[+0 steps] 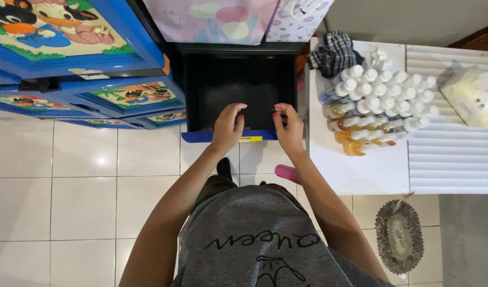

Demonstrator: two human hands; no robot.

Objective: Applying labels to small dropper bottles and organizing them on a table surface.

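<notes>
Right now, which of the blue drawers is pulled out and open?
The plain black-lined drawer straight ahead, with both hands, left hand and right hand, on its blue front edge. The cartoon-decorated drawers to its left show only their fronts.

- One view only, from a camera worn on the person's head, so no second view shares the scene.
- It looks almost straight down, past the chest and forearms, to the tiled floor (84, 202).
- The open drawer (238, 90) sits near, top centre; the white table (361, 170) runs along the right.
</notes>
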